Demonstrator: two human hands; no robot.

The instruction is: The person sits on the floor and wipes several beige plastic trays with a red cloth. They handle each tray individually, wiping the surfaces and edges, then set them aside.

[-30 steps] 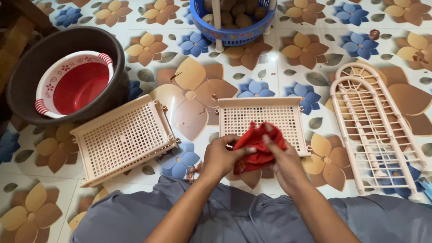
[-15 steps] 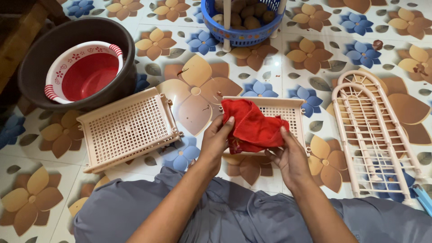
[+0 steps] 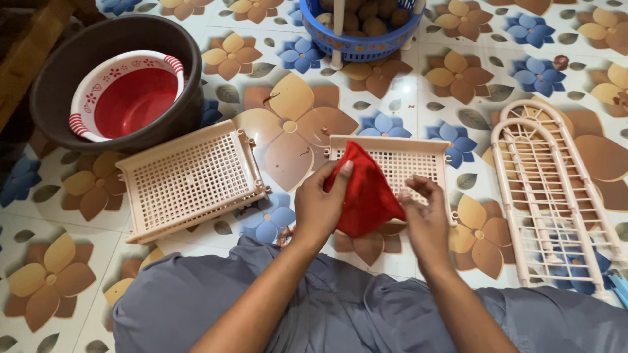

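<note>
Over the near tray, cloth: my red cloth hangs folded to a point above the near edge of the beige perforated tray, which lies flat on the flower-patterned floor in front of my knees.
Left hand: my left hand pinches the cloth's upper left edge, thumb and fingers closed on the fabric.
Right hand: my right hand nips the cloth's lower right corner between curled fingertips.
Handling, judged: soft, light and limp; it should drape and bunch freely, with no risk of breakage. Best held at corners or along a folded edge, as both hands do now.
Left side: a second perforated tray sits tilted just beside the first, not touching it.
Far left corner: a red basin nests inside a dark tub.
Far edge: a blue basket holding brown round things, possibly potatoes.
Right side: a beige arched rack frame lies flat, near the tray but apart.
Open room: bare floor between the trays and the basket; little room near my lap.
</note>
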